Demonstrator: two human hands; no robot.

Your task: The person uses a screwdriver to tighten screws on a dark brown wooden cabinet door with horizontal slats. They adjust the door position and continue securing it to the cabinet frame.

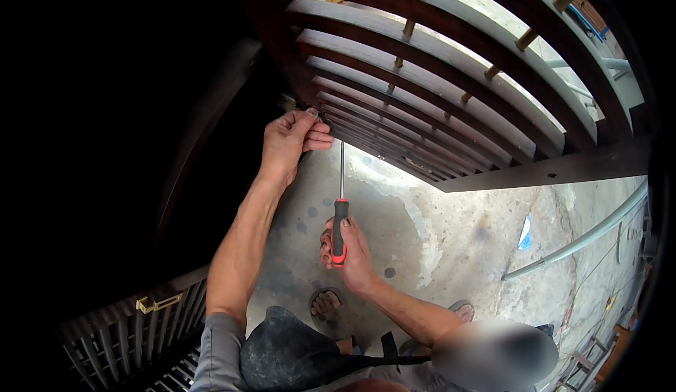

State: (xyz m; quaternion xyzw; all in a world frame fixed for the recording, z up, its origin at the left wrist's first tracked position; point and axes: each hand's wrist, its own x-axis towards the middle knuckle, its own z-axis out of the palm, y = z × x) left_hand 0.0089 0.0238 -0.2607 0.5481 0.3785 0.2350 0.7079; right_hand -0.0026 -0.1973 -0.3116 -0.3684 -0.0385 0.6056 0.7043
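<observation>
A dark wooden slatted door, with short brass rods between its slats, stands swung outward above my hands. My left hand is raised to its inner edge, beside the dark cabinet frame. Thumb and forefinger are pinched there, and whatever they hold is hidden or too small to name. Lower and to the right, my right hand is wrapped round the black and red handle of a screwdriver. Its shaft points up toward the door's edge, and the tip lies just right of my left fingers.
A second slatted door with a brass handle is at lower left, next to the dark cabinet interior. Below are the concrete floor and my sandalled foot. A pale curved pipe and a blue-white scrap lie at right.
</observation>
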